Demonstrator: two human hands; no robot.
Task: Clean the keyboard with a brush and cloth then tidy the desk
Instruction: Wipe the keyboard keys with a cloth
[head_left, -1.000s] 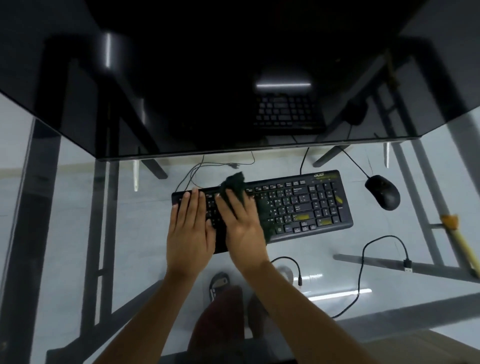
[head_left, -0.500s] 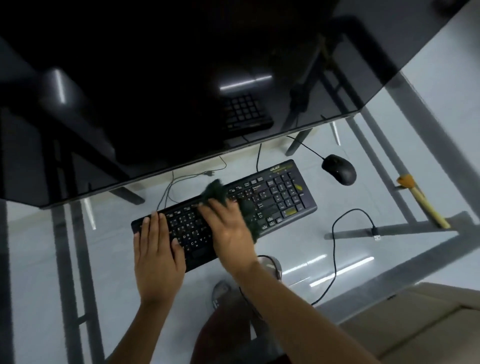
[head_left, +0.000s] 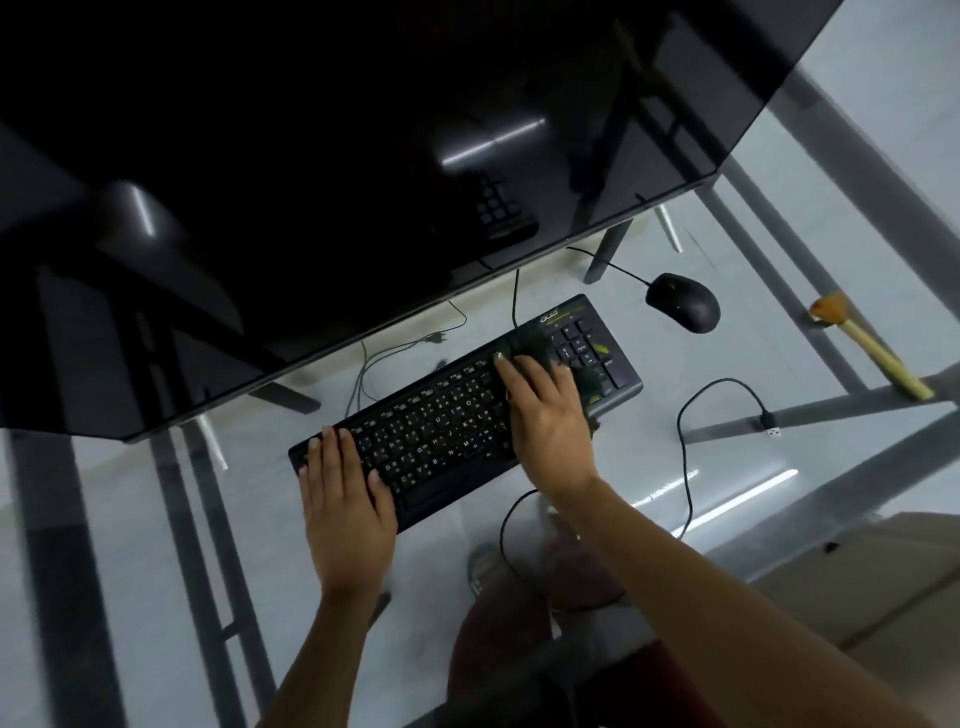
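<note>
A black keyboard (head_left: 441, 426) lies slanted on the glass desk (head_left: 727, 467). My left hand (head_left: 345, 499) rests flat on its left end, fingers together, holding it down. My right hand (head_left: 545, 415) presses a dark cloth (head_left: 587, 382) onto the keys beside the number pad; the cloth shows only around my fingers. A brush (head_left: 867, 353) with a pale wooden handle and tan bristles lies at the far right of the desk, away from both hands.
A large dark monitor (head_left: 363, 182) overhangs the back of the desk. A black wired mouse (head_left: 683, 309) sits right of the keyboard. A loose black USB cable (head_left: 727, 410) curls on the glass to the right. My legs show through the glass below.
My right hand has slid the cloth rightward along the keyboard, from the middle keys toward the number pad. My left hand stayed on the left end. The view has swung left.
</note>
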